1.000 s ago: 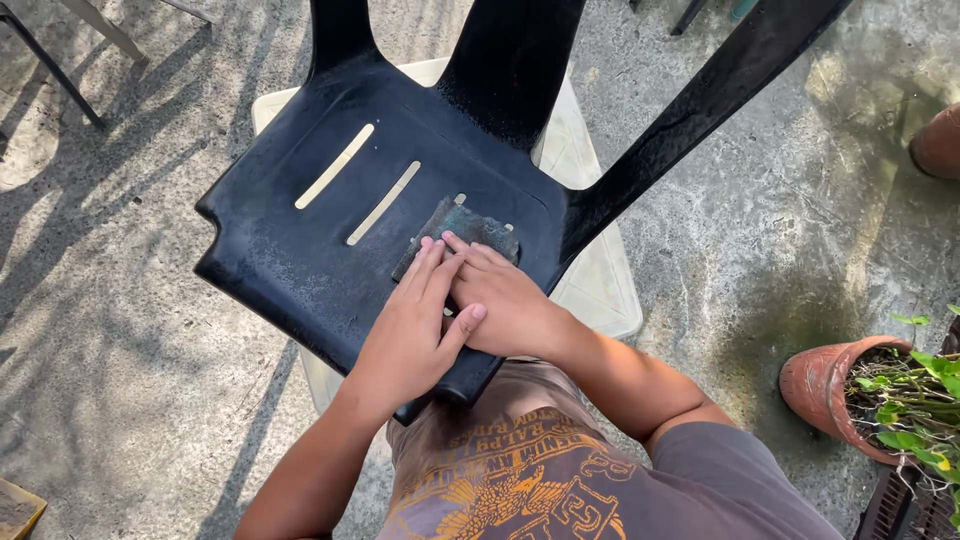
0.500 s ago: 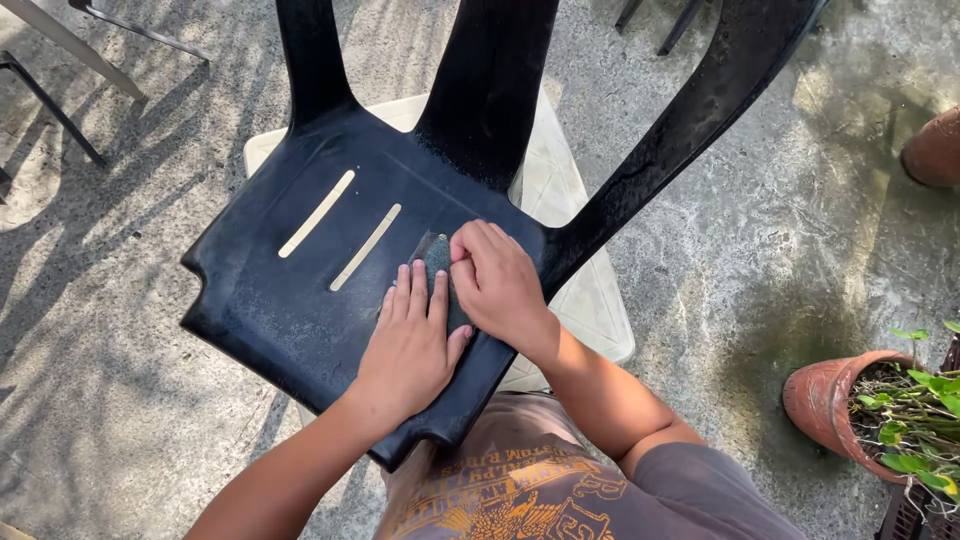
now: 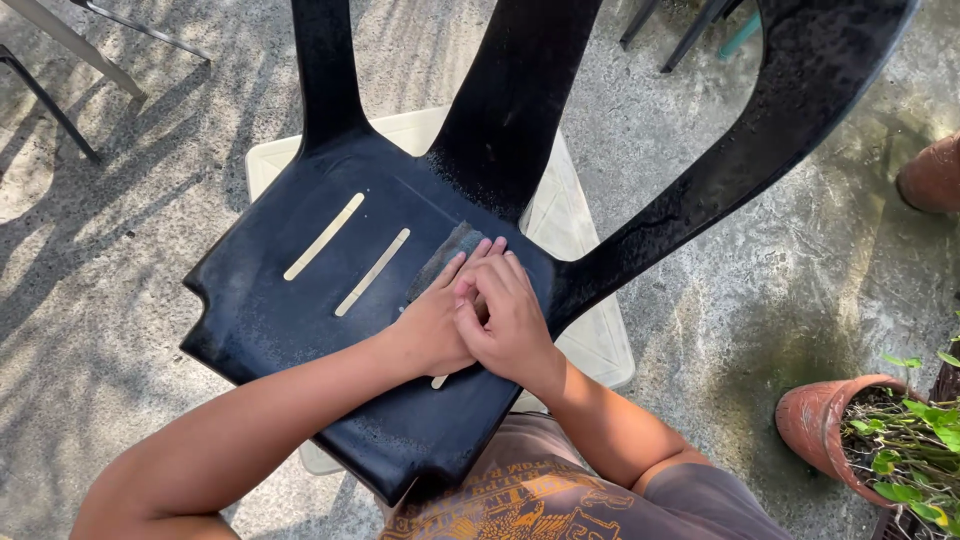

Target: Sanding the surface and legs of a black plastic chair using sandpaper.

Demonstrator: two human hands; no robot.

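Both hands flat on the seat of a black plastic chair [image 3: 300,300], pressed side by side and partly overlapping. Left hand [image 3: 432,325] open, fingers stretched forward, palm down on a small grey pad [image 3: 448,252], likely sandpaper or a cloth. Right hand [image 3: 508,318] open too, fingers extended and laid partly over the left, fingertips at the pad's near edge. No closed grip on either side, just flat pressure downward. Pad lying on the seat just right of two pale slots [image 3: 350,255], its far end poking out beyond the fingertips, close to where the backrest meets the seat.

Chair tipped toward the camera, seat resting over a cream-coloured stool or second chair [image 3: 590,340] underneath, backrest struts rising to the top of the view. Seat edge at bottom touching or just above a brown printed shirt [image 3: 540,500].

All outdoors on rough concrete ground [image 3: 120,260], dappled with sun and leaf shadow. Terracotta pot [image 3: 825,430] with green plant at lower right, well apart from the chair. Another reddish pot [image 3: 935,175] at the right edge. Thin metal legs [image 3: 60,45] at upper left, and dark legs with a teal piece at the top edge.
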